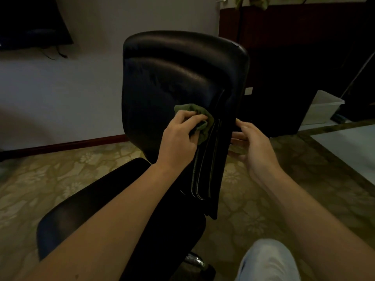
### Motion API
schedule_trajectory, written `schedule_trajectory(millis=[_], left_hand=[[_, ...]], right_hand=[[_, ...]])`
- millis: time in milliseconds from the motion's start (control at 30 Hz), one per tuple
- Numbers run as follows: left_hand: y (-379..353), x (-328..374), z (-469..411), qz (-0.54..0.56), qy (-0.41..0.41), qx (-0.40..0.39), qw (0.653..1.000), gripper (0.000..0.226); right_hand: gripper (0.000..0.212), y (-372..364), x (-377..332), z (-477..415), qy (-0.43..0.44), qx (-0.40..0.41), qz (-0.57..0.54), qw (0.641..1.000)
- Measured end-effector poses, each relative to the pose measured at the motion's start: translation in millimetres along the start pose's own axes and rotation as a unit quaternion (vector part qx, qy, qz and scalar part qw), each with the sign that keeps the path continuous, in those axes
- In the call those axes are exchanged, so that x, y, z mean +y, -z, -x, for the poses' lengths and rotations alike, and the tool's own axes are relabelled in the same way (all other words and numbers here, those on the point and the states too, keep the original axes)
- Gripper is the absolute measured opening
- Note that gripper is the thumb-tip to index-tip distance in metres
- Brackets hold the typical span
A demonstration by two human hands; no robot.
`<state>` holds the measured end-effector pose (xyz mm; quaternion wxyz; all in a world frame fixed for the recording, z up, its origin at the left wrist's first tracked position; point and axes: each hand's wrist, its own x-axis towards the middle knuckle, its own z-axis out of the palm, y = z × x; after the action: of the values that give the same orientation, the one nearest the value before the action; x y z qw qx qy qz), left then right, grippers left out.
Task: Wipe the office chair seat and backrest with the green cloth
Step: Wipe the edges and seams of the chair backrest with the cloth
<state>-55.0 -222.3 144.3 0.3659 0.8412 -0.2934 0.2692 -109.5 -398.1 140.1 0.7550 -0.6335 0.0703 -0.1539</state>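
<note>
Head view, dim room. You are standing over the chair, facing the front of the backrest (182, 74), with the seat (97, 209) running down and to your left below your forearms.

Your left hand (178, 136) is gripping the cloth (204, 116), fingers curled round it and bunching it into a wad. The wad is pressing on the backrest's lower right part, just left of the stitched ribs that run down the panel.

Your right hand (251, 142) is holding the backrest's right edge, thumb tip on the front and fingers seeming to hook behind it. How firmly it is clamping is not clear in this light.

Relation that matters: the backrest's long axis is running upward and away from you, and the cloth is sitting low on it. Most of the unwiped-looking panel is lying above and to the left of the wad, so the left hand is the nearer one for strokes along that axis. The right hand is looking placed to brace against swivel.

The seat is lying well below the cloth, with neither hand on it.
</note>
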Motion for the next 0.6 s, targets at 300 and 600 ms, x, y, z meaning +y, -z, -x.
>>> schedule_trajectory(millis=[300,600], left_hand=[[6,-38,40,-0.033,0.008,-0.087,0.996,0.037],[22,-13,-3,-0.005,-0.027,-0.008,1.0,0.033]], right_hand=[[0.032,1,-6,5,-0.046,0.002,-0.071,0.996],[0.048,5,-7,10,-0.079,-0.002,-0.097,0.992]])
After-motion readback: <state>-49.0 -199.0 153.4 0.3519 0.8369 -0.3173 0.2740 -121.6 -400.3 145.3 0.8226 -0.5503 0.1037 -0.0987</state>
